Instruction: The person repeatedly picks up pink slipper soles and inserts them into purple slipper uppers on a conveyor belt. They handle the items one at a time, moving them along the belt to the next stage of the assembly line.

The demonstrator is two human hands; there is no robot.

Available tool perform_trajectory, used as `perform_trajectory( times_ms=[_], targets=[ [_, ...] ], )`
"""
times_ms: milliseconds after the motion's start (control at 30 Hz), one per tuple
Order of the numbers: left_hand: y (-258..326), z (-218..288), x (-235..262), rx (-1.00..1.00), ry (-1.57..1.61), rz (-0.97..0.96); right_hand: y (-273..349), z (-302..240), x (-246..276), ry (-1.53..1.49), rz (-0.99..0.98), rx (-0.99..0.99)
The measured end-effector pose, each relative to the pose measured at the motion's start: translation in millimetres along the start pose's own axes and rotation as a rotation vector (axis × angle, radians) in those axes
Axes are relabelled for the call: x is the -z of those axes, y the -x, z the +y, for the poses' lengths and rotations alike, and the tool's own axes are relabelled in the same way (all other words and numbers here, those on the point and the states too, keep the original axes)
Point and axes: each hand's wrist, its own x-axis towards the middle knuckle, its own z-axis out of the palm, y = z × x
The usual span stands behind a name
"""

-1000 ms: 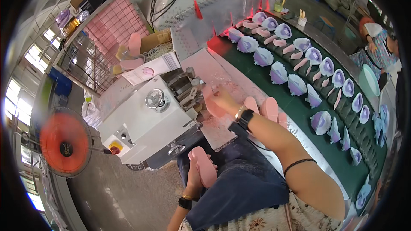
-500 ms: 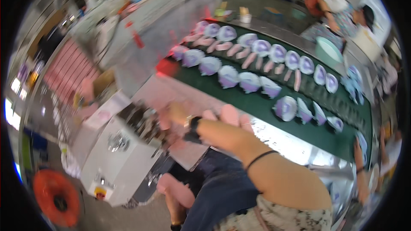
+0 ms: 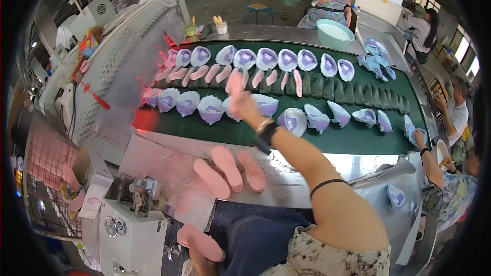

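Note:
My right hand (image 3: 244, 106) is stretched out over the green conveyor belt (image 3: 179, 122), closed on a pink shoe sole (image 3: 236, 83). That sole hangs over the middle row, where several thin pink pieces (image 3: 213, 74) lie on dark shoe lasts (image 3: 353, 93). Low in the view, my left hand (image 3: 202, 264) grips another pink sole (image 3: 200, 243); its fingers are partly covered by the sole. On the bench between my arms rest several pink soles (image 3: 226, 167), side by side. Purple and white shoe uppers (image 3: 210, 110) line both sides of the lasts.
A white machine (image 3: 130, 235) with a metal head stands at the lower left. A grey housing (image 3: 112, 56) with red light covers the belt's left end. Across the belt, a person stands by a mint basin (image 3: 335, 34); a co-worker's hand (image 3: 420, 137) touches an upper at right.
My right hand has moved from beside the machine out over the belt, now with a pink sole. My left hand still holds its sole low down. The view has turned.

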Motion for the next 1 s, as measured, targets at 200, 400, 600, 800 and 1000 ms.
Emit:
perform_trajectory(
  times_ms=[200, 400, 600, 800, 1000],
  targets=[
    [-8.4, -0.4, -36.9, 0.209, 0.212, -0.025, -2.9, 56.8, 268.2, 0.581, 0.657, -0.035],
    [-9.7, -0.1, -58.2, 0.207, 0.173, 0.0, -8.6, 91.4, 334.4, 0.761, 0.693, -0.001],
    [4.3, 2.8, -46.6, 0.259, 0.136, -0.142, -21.2, 86.4, 265.6, 0.898, 0.612, 0.041],
    [14.6, 6.5, -69.8, 0.25, -0.005, 0.057, -28.1, 95.1, 256.4, 1.263, 0.437, -0.085],
    [16.8, 2.8, -66.7, 0.273, 0.06, 0.011, -56.0, 65.4, 247.2, 1.195, 0.544, 0.039]
  ],
)
